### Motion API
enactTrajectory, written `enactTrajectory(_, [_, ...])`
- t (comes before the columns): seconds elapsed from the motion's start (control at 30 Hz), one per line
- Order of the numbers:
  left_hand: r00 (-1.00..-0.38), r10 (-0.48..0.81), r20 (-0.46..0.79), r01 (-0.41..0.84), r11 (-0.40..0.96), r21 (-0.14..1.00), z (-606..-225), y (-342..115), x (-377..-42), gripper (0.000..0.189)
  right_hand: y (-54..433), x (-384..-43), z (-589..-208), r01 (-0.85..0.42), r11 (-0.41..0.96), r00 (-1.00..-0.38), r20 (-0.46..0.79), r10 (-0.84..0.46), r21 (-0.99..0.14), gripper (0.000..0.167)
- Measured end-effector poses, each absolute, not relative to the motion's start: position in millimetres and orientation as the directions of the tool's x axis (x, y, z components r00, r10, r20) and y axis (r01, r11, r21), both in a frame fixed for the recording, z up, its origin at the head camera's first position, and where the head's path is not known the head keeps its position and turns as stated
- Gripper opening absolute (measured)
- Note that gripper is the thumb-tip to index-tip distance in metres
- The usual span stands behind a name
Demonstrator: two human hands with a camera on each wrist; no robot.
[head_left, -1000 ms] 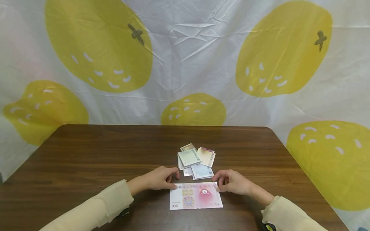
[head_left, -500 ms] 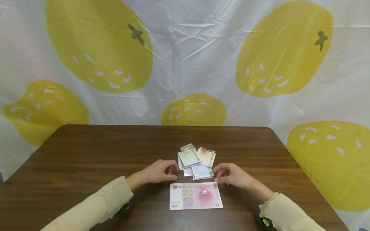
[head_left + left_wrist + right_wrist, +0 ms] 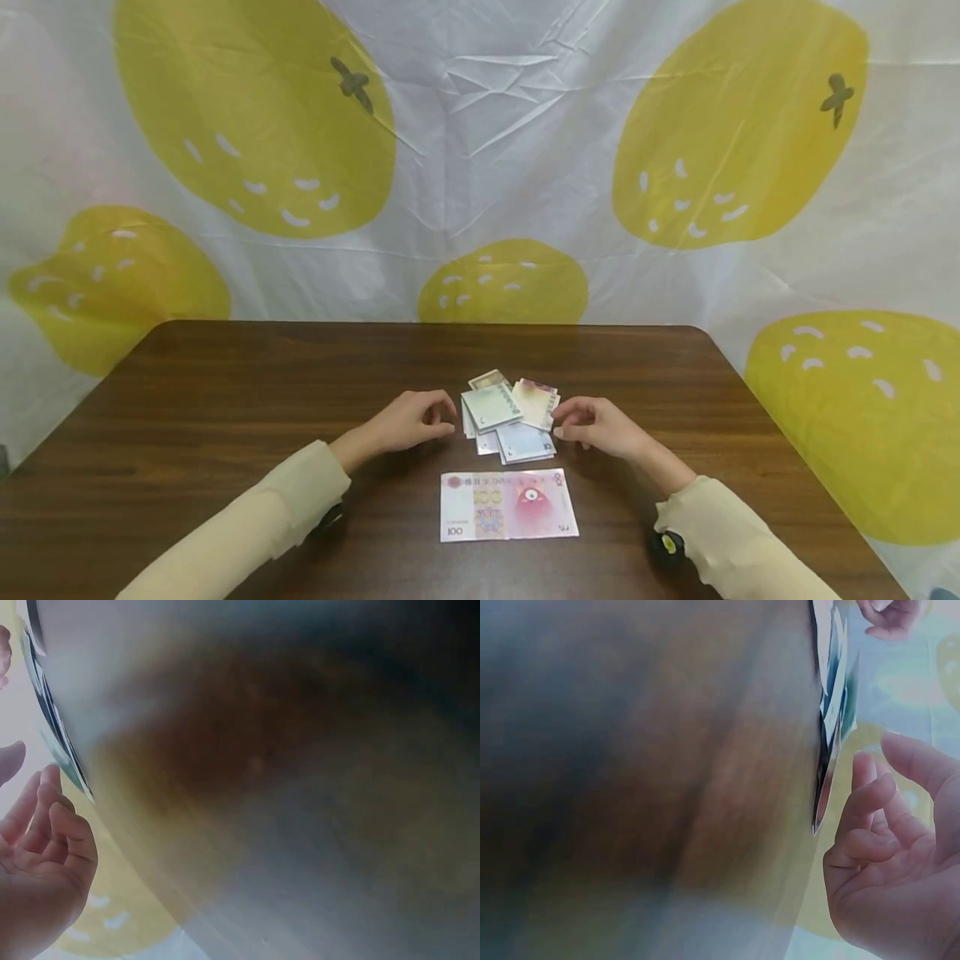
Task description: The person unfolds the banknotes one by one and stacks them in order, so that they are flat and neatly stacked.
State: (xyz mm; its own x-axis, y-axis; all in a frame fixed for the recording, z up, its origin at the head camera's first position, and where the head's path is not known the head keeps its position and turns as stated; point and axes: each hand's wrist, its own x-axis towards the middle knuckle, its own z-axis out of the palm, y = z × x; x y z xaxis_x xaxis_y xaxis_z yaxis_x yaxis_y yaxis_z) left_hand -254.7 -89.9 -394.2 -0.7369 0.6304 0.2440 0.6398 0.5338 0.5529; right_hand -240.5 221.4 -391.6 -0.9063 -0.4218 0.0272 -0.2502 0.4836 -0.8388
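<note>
A small pile of folded banknotes lies mid-table: a green note (image 3: 491, 407) on top, a tan note (image 3: 536, 406) to its right and a blue note (image 3: 527, 443) in front. My left hand (image 3: 411, 420) is just left of the pile, fingers loosely bent and nothing held. On the other side, my right hand (image 3: 600, 427) has its fingertips right at the pile's right edge. The right wrist view shows its fingers (image 3: 866, 847) half curled around air, beside the folded notes (image 3: 831, 712). Nearer the body, a pink 100 note (image 3: 510, 521) lies flat and unfolded.
The brown wooden table (image 3: 225, 392) reaches back to a white curtain (image 3: 495, 167) printed with yellow lemons. Both forearms wear cream sleeves, with a dark strap (image 3: 666, 546) under the right cuff.
Both hands have let go of the upper corners of the pink 100 note and moved forward to either side of the folded pile. The notes stay where they were.
</note>
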Motion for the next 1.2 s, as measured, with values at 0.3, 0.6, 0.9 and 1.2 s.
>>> enactTrajectory(0.3, [-0.776,0.568,0.275,0.614,0.581,0.534,-394.6,-85.8,-267.1,0.019,210.4,-257.0,-389.5,-0.206,0.500,-0.936,0.021,-0.352,-0.841,0.022])
enactTrajectory(0.6, [-0.801,0.495,0.337,0.596,0.608,0.524,-395.0,-77.2,-277.4,0.018,198.8,-270.3,-392.4,-0.158,0.529,-0.960,0.004,-0.281,-0.834,0.021])
enactTrajectory(0.9, [-0.837,0.480,0.263,0.543,0.668,0.509,-395.7,-68.1,-283.6,0.026,184.4,-276.2,-394.0,-0.142,0.520,-0.956,-0.020,-0.293,-0.842,0.021])
enactTrajectory(1.2, [-0.836,0.525,0.160,0.538,0.725,0.430,-393.7,-59.1,-284.5,0.033,169.4,-279.6,-398.0,-0.127,0.580,-0.955,-0.058,-0.290,-0.804,0.018])
